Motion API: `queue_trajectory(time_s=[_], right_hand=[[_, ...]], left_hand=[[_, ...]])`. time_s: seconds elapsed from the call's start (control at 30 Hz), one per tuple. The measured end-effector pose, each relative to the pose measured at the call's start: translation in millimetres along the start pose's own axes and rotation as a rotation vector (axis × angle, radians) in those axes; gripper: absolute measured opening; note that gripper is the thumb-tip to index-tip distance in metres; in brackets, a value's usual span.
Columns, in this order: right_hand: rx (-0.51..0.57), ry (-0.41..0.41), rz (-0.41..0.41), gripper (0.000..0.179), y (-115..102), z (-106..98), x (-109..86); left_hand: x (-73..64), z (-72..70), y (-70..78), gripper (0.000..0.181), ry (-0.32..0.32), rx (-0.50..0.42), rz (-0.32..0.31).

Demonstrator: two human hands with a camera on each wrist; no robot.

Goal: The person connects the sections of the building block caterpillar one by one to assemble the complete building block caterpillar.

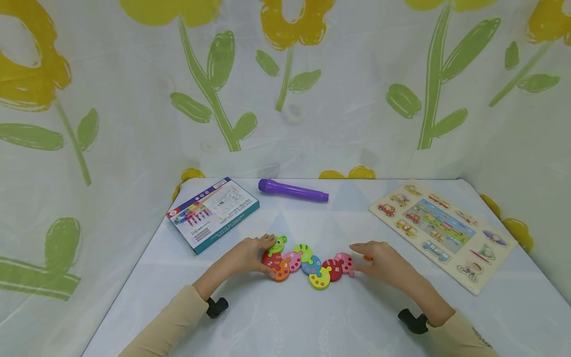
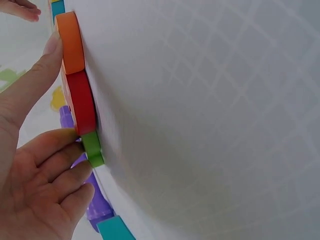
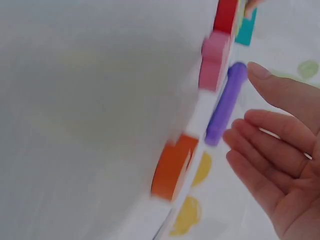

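A row of joined, numbered caterpillar puzzle pieces (image 1: 312,266) curves across the middle of the table, from a smiling green head (image 1: 277,245) to a pink end piece (image 1: 344,263). My left hand (image 1: 250,254) grips the head end: the thumb lies on the orange piece (image 2: 72,42), and the index fingertip is where the red piece (image 2: 82,102) meets the green head. At the other end my right hand (image 1: 385,263) hovers with fingers spread, holding nothing. Beneath it lies a loose orange piece (image 3: 172,167), mostly hidden by the fingers in the head view.
A flat boxed set (image 1: 214,214) lies at the back left. Behind the caterpillar is a purple toy microphone (image 1: 293,191). On the right lies a wooden vehicle puzzle board (image 1: 446,233). Flower-printed cloth (image 1: 339,99) surrounds the white table.
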State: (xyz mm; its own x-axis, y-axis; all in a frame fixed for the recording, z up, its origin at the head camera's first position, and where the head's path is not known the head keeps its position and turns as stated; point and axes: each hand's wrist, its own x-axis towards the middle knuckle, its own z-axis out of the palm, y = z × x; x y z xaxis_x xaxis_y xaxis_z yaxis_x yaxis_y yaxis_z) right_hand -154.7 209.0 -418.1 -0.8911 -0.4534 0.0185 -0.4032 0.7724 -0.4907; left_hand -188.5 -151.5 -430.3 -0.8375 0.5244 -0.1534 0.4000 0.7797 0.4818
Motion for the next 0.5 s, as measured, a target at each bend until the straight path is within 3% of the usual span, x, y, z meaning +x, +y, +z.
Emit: queue_trajectory(time_s=[0.27, 0.5], right_hand=[[-0.041, 0.055, -0.152, 0.045, 20, -8, -13.8], [-0.021, 0.03, -0.172, 0.046, 31, -11, -20.0]], left_hand=[[0.0, 0.8, -2.3, 0.089, 0.004, -0.004, 0.002], [0.5, 0.7, -2.6, 0.089, 0.003, -0.011, 0.006]])
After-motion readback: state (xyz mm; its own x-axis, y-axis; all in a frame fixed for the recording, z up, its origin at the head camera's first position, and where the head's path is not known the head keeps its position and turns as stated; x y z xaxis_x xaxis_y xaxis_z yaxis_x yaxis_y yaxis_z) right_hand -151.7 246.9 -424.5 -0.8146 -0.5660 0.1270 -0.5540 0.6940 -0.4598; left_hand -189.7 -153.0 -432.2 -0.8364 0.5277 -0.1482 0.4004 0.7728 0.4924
